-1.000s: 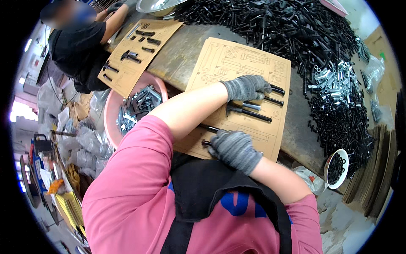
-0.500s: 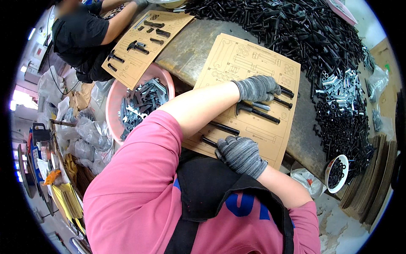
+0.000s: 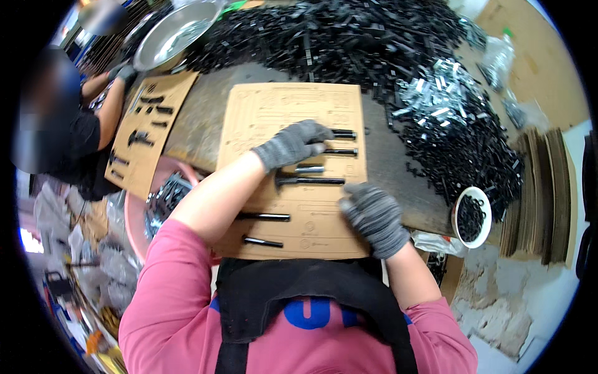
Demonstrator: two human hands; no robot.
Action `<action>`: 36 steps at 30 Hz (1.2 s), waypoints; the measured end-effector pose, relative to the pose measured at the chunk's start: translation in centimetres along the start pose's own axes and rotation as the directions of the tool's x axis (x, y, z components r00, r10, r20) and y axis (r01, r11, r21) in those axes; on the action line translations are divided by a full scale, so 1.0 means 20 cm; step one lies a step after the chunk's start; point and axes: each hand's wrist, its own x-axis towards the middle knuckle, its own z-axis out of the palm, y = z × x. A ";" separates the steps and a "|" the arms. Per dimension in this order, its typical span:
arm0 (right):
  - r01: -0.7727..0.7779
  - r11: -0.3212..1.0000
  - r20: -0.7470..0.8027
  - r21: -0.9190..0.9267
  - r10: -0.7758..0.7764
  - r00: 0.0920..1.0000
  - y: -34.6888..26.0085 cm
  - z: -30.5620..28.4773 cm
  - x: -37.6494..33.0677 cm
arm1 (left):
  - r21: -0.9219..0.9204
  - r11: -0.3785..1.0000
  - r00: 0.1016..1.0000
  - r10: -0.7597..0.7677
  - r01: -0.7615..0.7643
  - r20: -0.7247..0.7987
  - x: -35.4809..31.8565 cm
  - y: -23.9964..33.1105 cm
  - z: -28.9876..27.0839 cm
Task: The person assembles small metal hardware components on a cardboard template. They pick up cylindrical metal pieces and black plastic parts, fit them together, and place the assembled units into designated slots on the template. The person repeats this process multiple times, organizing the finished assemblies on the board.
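A tan cardboard sheet (image 3: 299, 103) printed with part outlines lies in front of me. My gloved left hand (image 3: 294, 144) has curled fingers over the left ends of two black bolts, an upper one (image 3: 344, 134) and a lower one (image 3: 341, 152). Just below lie a short metal sleeve (image 3: 309, 169) and a black T-headed part (image 3: 311, 181). Nearer me are a long black rod (image 3: 266, 217) and a shorter bolt (image 3: 263, 242). At the sheet's right edge, my gloved right hand (image 3: 375, 218) is closed, slightly blurred; what its fingers hold, if anything, is hidden.
A big heap of black parts (image 3: 311, 37) covers the far table, with shiny sleeves (image 3: 436, 93) at its right. A white bowl of black rings (image 3: 471, 215) stands right. To the left, a co-worker sits by another laid-out sheet (image 3: 163, 134), a pink tub (image 3: 134, 218) and a metal basin (image 3: 177, 37).
My right hand has left the short bolt at the sheet's near side and moved to the right edge. My left hand stays at the upper bolts. The view has turned.
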 end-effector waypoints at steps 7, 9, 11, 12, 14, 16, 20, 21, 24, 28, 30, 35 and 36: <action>-0.609 0.687 -0.257 -0.397 0.554 0.792 0.50 -0.24 -0.16 | -0.123 0.990 0.997 -0.067 0.070 0.025 0.21 0.31 0.07; -0.600 0.681 -0.218 -0.421 0.566 0.795 0.56 -0.24 -0.13 | 0.058 0.992 0.993 0.107 -0.110 0.058 0.31 0.35 0.15; -0.617 0.662 -0.171 -0.426 0.611 0.773 0.52 -0.26 -0.03 | 0.146 0.969 0.978 0.188 -0.199 0.086 0.45 0.31 0.31; -0.575 0.701 -0.119 -0.423 0.586 0.802 0.54 -0.24 -0.01 | 0.186 0.951 0.967 0.232 -0.248 0.107 0.51 0.32 0.38; -0.542 0.707 -0.114 -0.455 0.557 0.822 0.55 -0.19 0.02 | 0.273 0.930 0.965 0.208 -0.245 0.157 0.57 0.41 0.41; -0.497 0.735 -0.084 -0.462 0.521 0.849 0.57 -0.19 0.03 | 0.319 0.916 0.965 0.197 -0.243 0.172 0.63 0.46 0.46; -0.389 0.830 -0.115 -0.401 0.375 0.920 0.64 -0.18 -0.06 | 0.458 0.862 0.973 0.156 -0.218 0.170 0.69 0.46 0.58; -0.367 0.854 -0.143 -0.368 0.338 0.930 0.64 -0.18 -0.08 | 0.484 0.850 0.974 0.130 -0.206 0.185 0.71 0.45 0.59; -0.413 0.856 -0.129 -0.311 0.393 0.911 0.61 -0.23 -0.12 | 0.536 0.824 0.975 0.084 -0.185 0.207 0.73 0.47 0.59; -0.410 0.864 -0.184 -0.292 0.370 0.911 0.58 -0.24 -0.12 | 0.560 0.806 0.975 0.088 -0.191 0.207 0.73 0.47 0.59; -0.391 0.863 -0.168 -0.319 0.354 0.920 0.55 -0.23 -0.09 | 0.580 0.790 0.972 0.079 -0.196 0.220 0.73 0.45 0.60; -0.331 0.821 -0.032 -0.466 0.358 0.933 0.56 -0.20 -0.05 | 0.481 0.870 0.989 0.043 -0.106 0.140 0.62 0.52 0.44; -0.329 0.842 -0.017 -0.427 0.357 0.934 0.57 -0.20 -0.05 | 0.448 0.883 0.989 0.108 -0.142 0.100 0.58 0.48 0.41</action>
